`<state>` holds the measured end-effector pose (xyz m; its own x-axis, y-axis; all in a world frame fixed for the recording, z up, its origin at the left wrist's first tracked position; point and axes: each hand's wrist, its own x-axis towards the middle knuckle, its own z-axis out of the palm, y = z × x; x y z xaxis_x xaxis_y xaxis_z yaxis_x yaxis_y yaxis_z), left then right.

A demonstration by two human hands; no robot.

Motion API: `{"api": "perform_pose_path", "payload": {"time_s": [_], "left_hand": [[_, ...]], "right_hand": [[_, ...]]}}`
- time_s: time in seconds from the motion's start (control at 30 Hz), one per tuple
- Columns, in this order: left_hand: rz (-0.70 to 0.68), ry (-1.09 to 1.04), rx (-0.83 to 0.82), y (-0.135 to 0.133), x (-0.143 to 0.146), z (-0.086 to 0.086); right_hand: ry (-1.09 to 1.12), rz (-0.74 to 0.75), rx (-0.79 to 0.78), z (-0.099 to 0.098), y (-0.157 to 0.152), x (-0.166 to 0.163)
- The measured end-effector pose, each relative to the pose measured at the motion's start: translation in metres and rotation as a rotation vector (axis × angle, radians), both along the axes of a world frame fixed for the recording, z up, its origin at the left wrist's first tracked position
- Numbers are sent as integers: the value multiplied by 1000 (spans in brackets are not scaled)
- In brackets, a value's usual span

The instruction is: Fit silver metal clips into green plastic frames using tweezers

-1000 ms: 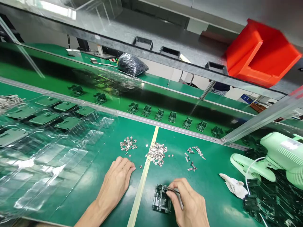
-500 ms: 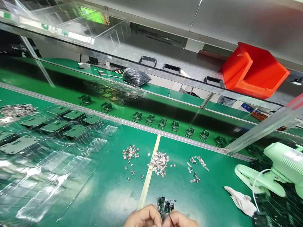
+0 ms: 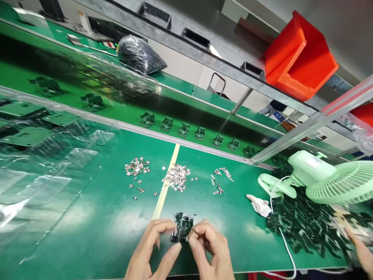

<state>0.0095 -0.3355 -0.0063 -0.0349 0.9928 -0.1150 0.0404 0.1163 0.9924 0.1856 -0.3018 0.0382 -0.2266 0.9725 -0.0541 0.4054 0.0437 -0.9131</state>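
A small black plastic part is held up over the green table between both hands. My left hand pinches its left side with thumb and fingers. My right hand is closed against the part's right side and grips thin metal tweezers whose tip touches the part. Beyond the hands, three little heaps of shiny metal clips lie on the mat: one heap on the left, one in the middle, one on the right.
Clear plastic trays cover the table's left. A conveyor belt carries a row of black parts. At right stand a green clip fan, a white cloth and a pile of black parts. Another person's hand shows at the far right edge. Red bins sit on the shelf.
My left hand left the mat and joined the right on the black part, which is now lifted. The view swung down and right, bringing the fan and the other person's hand in.
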Motion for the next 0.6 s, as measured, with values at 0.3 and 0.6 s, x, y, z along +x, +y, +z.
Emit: {"api": "perform_pose_path", "payload": {"time_s": [0.3, 0.6], "left_hand": [[151, 673, 439, 20, 37, -29], [69, 564, 426, 29, 20, -18]], "right_hand": [[15, 40, -67, 1, 17, 11], [8, 21, -26, 3, 18, 4]]}}
